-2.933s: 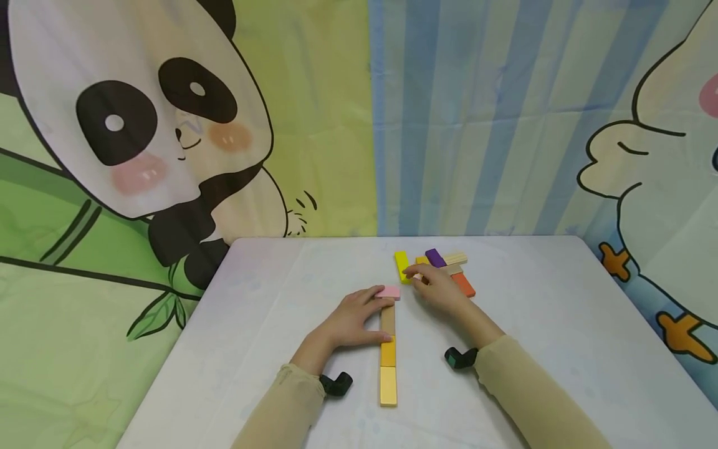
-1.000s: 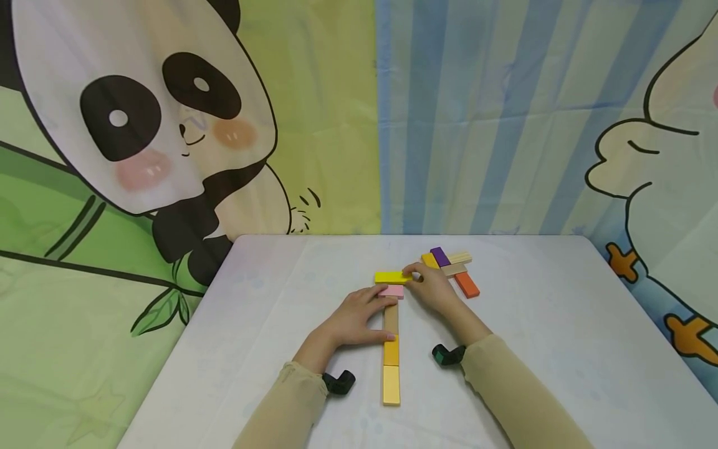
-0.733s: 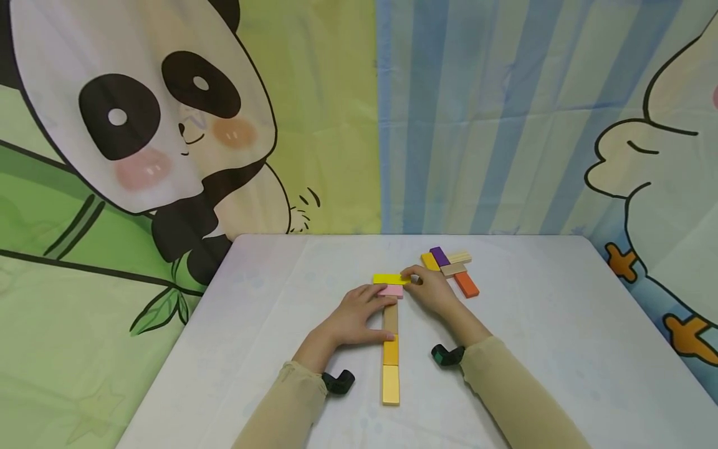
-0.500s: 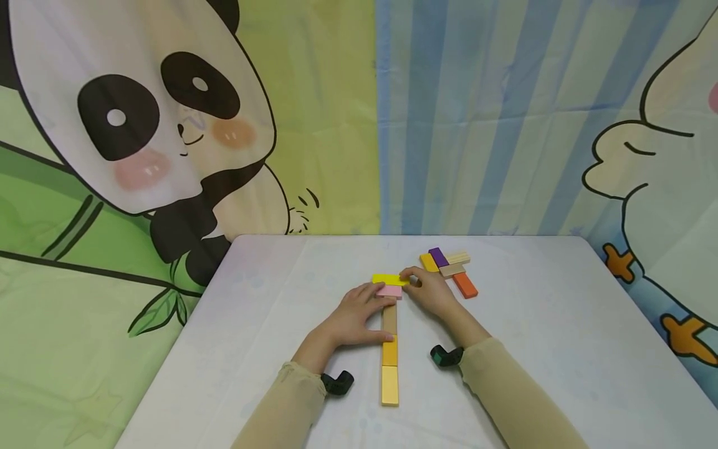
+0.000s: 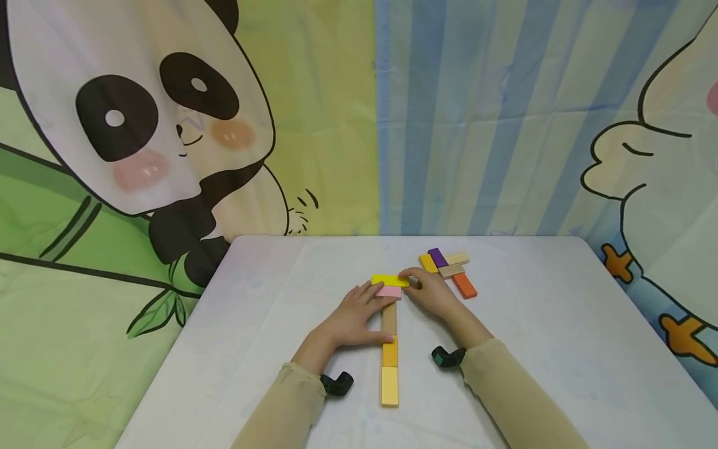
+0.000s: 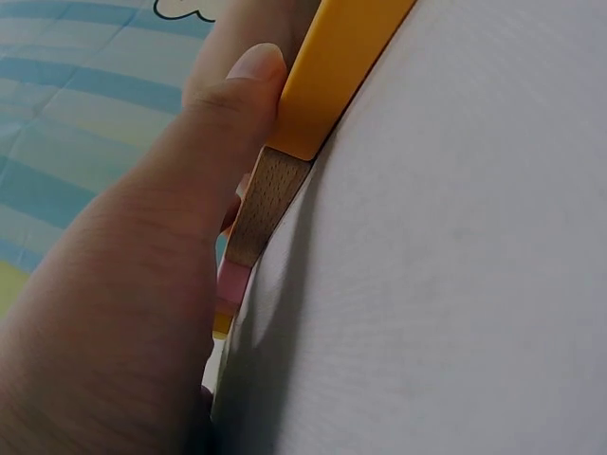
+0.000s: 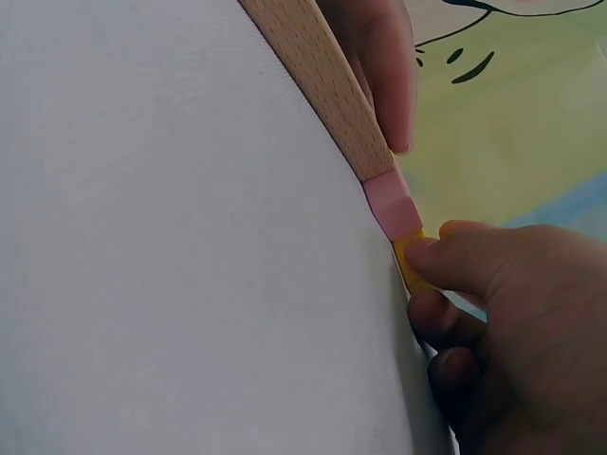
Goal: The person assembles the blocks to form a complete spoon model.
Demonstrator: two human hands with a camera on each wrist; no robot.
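A column of flat blocks lies on the table: a light yellow block (image 5: 389,386), an orange-yellow block (image 5: 389,354), a wooden block (image 5: 389,319), then a pink block (image 5: 389,292) and a bright yellow block (image 5: 387,280), both crosswise. My left hand (image 5: 353,319) rests along the column's left side, fingers spread, thumb on the orange-yellow block (image 6: 332,76), fingertips at the pink block. My right hand (image 5: 434,293) pinches the yellow block's right end between thumb and fingers; the right wrist view shows this hand (image 7: 541,313) beside the pink block (image 7: 394,204).
Behind my right hand lie an orange-yellow block (image 5: 428,263), a purple block (image 5: 437,257), pale wooden blocks (image 5: 452,270) and an orange-red block (image 5: 464,285). The white table (image 5: 521,299) ends at a printed curtain (image 5: 320,112).
The bright yellow block has been turned crosswise and moved left against the pink block's far side by my right hand. My left hand has stayed in place beside the column.
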